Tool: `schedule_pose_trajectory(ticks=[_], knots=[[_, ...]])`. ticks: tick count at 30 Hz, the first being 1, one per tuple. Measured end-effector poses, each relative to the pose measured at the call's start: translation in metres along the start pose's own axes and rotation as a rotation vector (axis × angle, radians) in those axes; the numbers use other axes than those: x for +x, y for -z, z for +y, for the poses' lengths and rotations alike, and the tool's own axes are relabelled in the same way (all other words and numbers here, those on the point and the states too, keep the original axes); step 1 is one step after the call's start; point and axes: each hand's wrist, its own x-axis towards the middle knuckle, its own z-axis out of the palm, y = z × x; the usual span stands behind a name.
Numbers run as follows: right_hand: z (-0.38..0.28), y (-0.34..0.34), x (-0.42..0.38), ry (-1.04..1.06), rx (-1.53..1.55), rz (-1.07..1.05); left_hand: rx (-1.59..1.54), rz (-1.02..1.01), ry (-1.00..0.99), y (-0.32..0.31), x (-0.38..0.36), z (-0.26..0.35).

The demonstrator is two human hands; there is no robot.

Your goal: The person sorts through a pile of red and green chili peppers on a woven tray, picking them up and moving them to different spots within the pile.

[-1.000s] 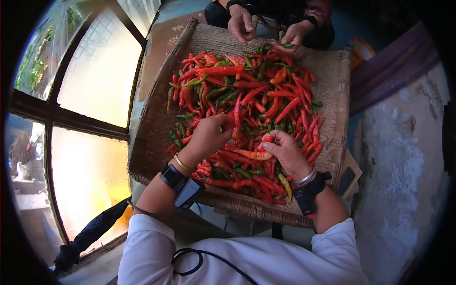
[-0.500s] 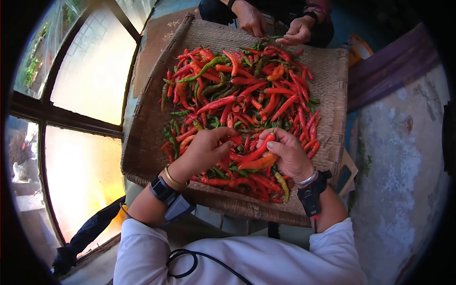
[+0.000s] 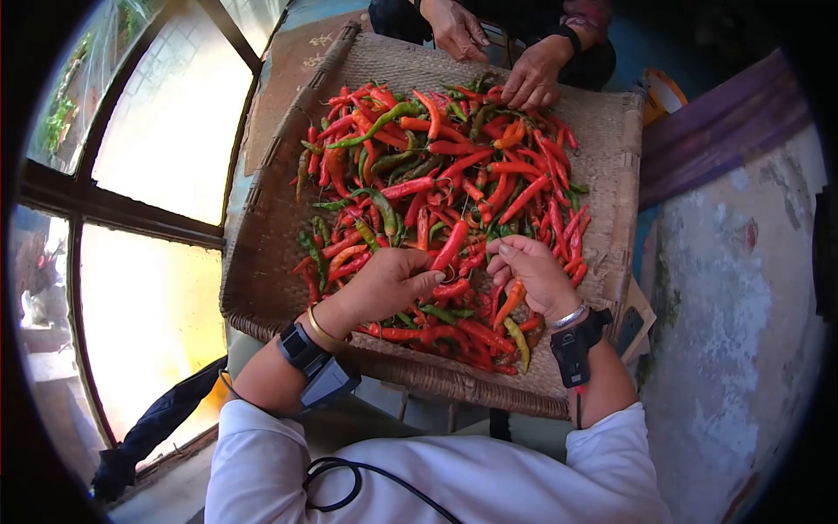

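Observation:
Many red, orange and green peppers lie heaped in a shallow woven basket. My left hand, low at the heap's centre-left, is closed on the lower end of a red pepper, which slants up with its thin stem on top. To the right, my right hand has its thumb and index finger together near some green stems. An orange pepper sticks out below its curled fingers, its upper end hidden by them. The two hands are apart.
Across the basket, another person's hands are at its far edge, one of them touching the heap. A framed window stands on the left. A purple cloth and an orange-rimmed object are at the right.
My hands have moved apart slightly. The red pepper now stands up at my left hand, and the orange one has swung downward under my right. The other person's hand has reached the heap.

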Motion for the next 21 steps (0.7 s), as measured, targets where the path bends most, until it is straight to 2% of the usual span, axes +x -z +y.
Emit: schedule_pose_trajectory(ticks=[1, 4, 5, 7, 8, 9, 11, 12, 14, 15, 17, 19, 21], knots=[[-0.004, 0.002, 0.000, -0.001, -0.005, -0.002, -0.001, 0.000, 0.024, 0.001, 0.000, 0.000], [-0.021, 0.004, -0.002, 0.459, 0.584, 0.128, 0.012, -0.028, -0.076, -0.005, 0.001, -0.007], [-0.019, 0.003, -0.003, 0.461, 0.581, 0.127, 0.011, -0.027, -0.079, -0.007, -0.001, -0.007], [-0.013, -0.004, -0.006, 0.284, 0.857, 0.037, -0.016, -0.061, -0.108, -0.009, -0.002, 0.000], [0.000, -0.006, -0.004, 0.116, 0.773, 0.098, -0.001, -0.073, -0.116, -0.010, -0.002, -0.001], [0.008, -0.012, -0.006, 0.059, 0.630, 0.019, 0.000, -0.066, -0.122, -0.012, 0.000, -0.003], [0.011, -0.026, -0.010, 0.057, 0.482, -0.145, 0.030, -0.066, -0.173, -0.015, 0.001, -0.006], [0.011, -0.030, -0.013, 0.061, 0.481, -0.158, 0.064, -0.056, -0.233, -0.018, 0.001, -0.007], [0.008, -0.035, -0.015, 0.165, 0.119, -0.076, 0.213, -0.112, -0.285, -0.017, -0.001, -0.007], [0.007, -0.033, -0.015, 0.184, 0.116, -0.098, 0.332, -0.133, -0.328, -0.016, -0.002, -0.006], [0.005, -0.026, -0.014, 0.146, -0.202, 0.044, 0.536, -0.091, -0.362, -0.016, -0.003, -0.010], [0.001, -0.023, -0.016, 0.151, -0.216, 0.030, 0.711, 0.058, -0.357, -0.016, -0.002, -0.014], [0.000, -0.026, -0.014, 0.148, -0.230, 0.025, 0.698, 0.047, -0.374, -0.013, 0.003, -0.017]])
